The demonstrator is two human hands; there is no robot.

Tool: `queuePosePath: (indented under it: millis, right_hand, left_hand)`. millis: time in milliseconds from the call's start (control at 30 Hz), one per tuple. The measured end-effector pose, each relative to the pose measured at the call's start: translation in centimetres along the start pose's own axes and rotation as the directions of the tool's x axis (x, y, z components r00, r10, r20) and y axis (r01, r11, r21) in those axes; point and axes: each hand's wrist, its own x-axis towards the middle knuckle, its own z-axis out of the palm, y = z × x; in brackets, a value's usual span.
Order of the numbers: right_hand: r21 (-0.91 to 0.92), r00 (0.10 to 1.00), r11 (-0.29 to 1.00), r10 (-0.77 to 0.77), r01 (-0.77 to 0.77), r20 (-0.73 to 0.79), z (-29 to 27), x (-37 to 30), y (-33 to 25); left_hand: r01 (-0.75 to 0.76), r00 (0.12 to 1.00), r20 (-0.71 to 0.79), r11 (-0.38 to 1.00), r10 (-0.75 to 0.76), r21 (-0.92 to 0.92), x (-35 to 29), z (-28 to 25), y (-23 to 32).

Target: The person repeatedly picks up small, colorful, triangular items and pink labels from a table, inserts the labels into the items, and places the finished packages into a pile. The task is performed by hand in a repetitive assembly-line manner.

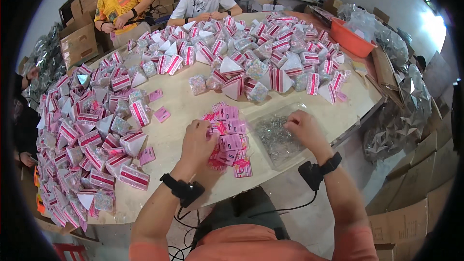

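The left hand rests on a pile of pink cards, fingers curled on them. The right hand pinches inside a clear bag of small silvery metal pieces. Farther across the tabletop, pink-and-white pyramid boxes lie heaped; an orange basin holds clear plastic bags.

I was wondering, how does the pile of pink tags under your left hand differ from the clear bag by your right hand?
The pink tags are flat, opaque cards lying loose in a heap; the clear bag is see-through and holds small silvery bits. The left hand rests on the tags; the right hand reaches into the bag. Both lie on the table.
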Motion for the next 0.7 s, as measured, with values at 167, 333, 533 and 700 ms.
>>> queuePosePath:
  millis: [167,333,533,700]
  right_hand:
    - [0.235,0.987,0.965,0.138,-0.114,-0.088,0.3,-0.4,0.7]
    - [0.669,0.952,0.706,0.305,-0.234,0.011,0.4,-0.7,1.5]
    - [0.883,0.92,0.407,0.387,-0.234,0.065,0.5,-1.3,1.3]
    - [0.943,0.914,0.268,0.398,-0.199,0.08,0.8,-1.4,2.5]
  left_hand:
    - [-0.109,0.992,0.049,0.979,0.118,-0.171,-0.2,-0.1,3.3]
    - [0.093,0.944,0.322,0.874,0.076,-0.478,1.2,1.5,8.0]
    - [0.078,0.965,0.251,0.832,0.076,-0.55,3.1,7.7,11.2]
    - [0.22,0.908,0.419,0.813,0.033,-0.54,4.9,8.7,13.5]
